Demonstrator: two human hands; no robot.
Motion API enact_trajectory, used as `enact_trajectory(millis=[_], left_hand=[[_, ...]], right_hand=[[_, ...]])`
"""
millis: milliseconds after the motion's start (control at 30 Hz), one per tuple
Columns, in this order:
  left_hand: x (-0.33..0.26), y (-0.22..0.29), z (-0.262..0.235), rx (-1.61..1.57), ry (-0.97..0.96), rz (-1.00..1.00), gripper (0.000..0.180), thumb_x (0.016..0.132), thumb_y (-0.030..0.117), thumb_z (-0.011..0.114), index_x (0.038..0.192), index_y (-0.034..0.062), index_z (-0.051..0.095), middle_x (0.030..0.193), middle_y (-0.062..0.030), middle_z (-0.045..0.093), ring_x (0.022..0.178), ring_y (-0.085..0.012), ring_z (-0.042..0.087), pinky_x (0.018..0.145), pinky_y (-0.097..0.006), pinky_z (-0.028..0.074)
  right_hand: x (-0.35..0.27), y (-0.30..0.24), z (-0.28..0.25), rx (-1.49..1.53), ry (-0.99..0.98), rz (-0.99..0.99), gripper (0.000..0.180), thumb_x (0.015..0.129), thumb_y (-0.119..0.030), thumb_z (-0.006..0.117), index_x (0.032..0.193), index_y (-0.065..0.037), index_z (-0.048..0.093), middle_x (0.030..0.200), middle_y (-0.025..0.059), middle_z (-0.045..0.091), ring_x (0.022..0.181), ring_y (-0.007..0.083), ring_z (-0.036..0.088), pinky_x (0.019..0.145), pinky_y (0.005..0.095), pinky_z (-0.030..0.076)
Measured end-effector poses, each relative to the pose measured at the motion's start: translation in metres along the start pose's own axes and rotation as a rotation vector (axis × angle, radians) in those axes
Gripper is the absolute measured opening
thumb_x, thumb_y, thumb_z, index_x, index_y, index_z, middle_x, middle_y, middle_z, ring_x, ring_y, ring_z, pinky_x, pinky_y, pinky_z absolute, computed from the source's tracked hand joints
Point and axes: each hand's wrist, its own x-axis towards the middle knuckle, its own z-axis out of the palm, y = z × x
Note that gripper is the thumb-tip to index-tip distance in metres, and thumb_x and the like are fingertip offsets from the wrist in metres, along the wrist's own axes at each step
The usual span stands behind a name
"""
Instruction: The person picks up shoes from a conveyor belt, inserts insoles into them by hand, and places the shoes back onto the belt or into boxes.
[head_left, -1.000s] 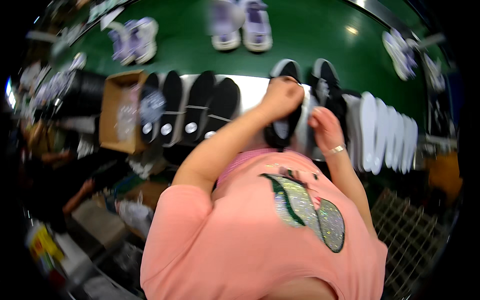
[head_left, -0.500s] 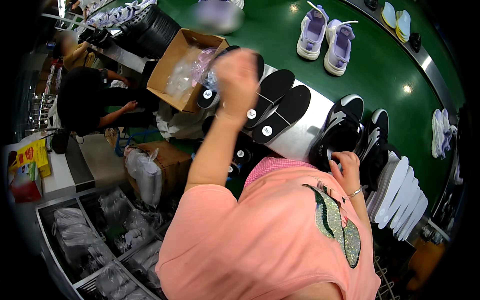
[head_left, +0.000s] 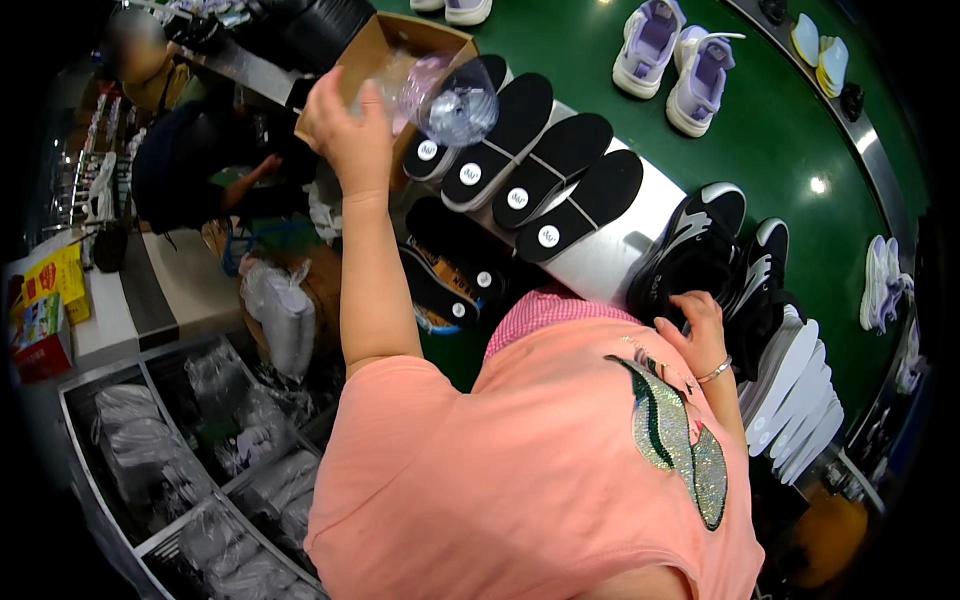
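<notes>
My left hand (head_left: 350,135) is raised at the near side of an open cardboard carton (head_left: 415,35), its thumb and fingers apart and nothing seen in them. Inside the carton lie clear and pinkish plastic wrappings (head_left: 418,85). A see-through rounded plastic container (head_left: 462,105) overlaps the carton's right corner. Beside it, several black insoles (head_left: 525,110) with white round stickers lie in a row on a metal ledge (head_left: 625,240). My right hand (head_left: 697,335) has its fingers bent around the heel opening of a black-and-grey sneaker (head_left: 690,245). The other sneaker (head_left: 760,265) stands just right of it.
White insoles (head_left: 795,400) are stacked below the sneakers. Lavender-and-white shoes (head_left: 700,80) stand on the green table (head_left: 780,150). Lower left is a divided metal rack (head_left: 150,375) of bagged items. A person in dark clothes (head_left: 195,165) works beyond the carton.
My left hand has moved left from above the insoles to the carton's near side, uncovering the plastic container and insoles. The right hand stays at the sneaker. The whole view has shifted slightly.
</notes>
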Motion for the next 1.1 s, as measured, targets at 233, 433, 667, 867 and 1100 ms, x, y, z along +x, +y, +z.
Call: enact_trajectory(millis=[233,433,667,867,1100], left_hand=[[-0.182,-0.093,0.018,0.167,0.032,-1.107,0.064,0.070,0.028,0.062,0.120,0.0029,0.030,0.122,-0.0211,0.031,0.116,-0.0326,0.028,0.096,-0.041,0.024],[-0.327,-0.080,0.023,0.330,-0.513,-1.598,0.106,0.055,0.045,0.072,0.131,0.0120,0.006,0.130,-0.0210,0.021,0.120,-0.0361,0.023,0.099,-0.043,0.021],[-0.300,-0.070,0.035,0.440,-0.566,-1.484,0.092,0.063,0.036,0.069,0.131,0.0120,0.011,0.130,-0.0111,0.025,0.119,-0.0298,0.028,0.095,-0.042,0.031],[-0.308,-0.071,0.043,0.612,-0.493,-1.386,0.083,0.067,0.038,0.064,0.129,0.0091,0.017,0.130,-0.0118,0.025,0.117,-0.0311,0.030,0.091,-0.044,0.033],[-0.243,-0.040,0.079,0.234,-0.565,-1.532,0.106,0.059,0.058,0.063,0.132,0.0097,0.003,0.134,-0.0162,0.017,0.122,-0.0310,0.021,0.094,-0.046,0.026]], right_hand=[[-0.002,0.003,0.005,-0.005,-0.010,-0.016,0.036,0.062,-0.028,0.063,0.085,-0.001,0.057,0.084,0.0117,0.056,0.087,0.0265,0.049,0.078,0.0363,0.034],[0.000,0.009,0.006,-0.045,-0.046,-0.034,0.035,0.064,-0.027,0.061,0.086,0.000,0.056,0.085,0.0122,0.055,0.086,0.0270,0.048,0.077,0.0357,0.034],[-0.001,0.009,0.006,-0.051,-0.075,-0.032,0.034,0.066,-0.027,0.059,0.087,0.000,0.056,0.086,0.0138,0.054,0.086,0.0288,0.048,0.076,0.0363,0.035],[-0.002,0.007,0.009,-0.053,-0.050,-0.044,0.034,0.067,-0.027,0.057,0.087,0.000,0.055,0.087,0.0145,0.054,0.087,0.0294,0.048,0.077,0.0365,0.035],[-0.002,0.004,0.010,-0.057,-0.031,-0.030,0.035,0.067,-0.028,0.057,0.087,0.001,0.055,0.088,0.0148,0.054,0.087,0.0295,0.048,0.077,0.0365,0.035]])
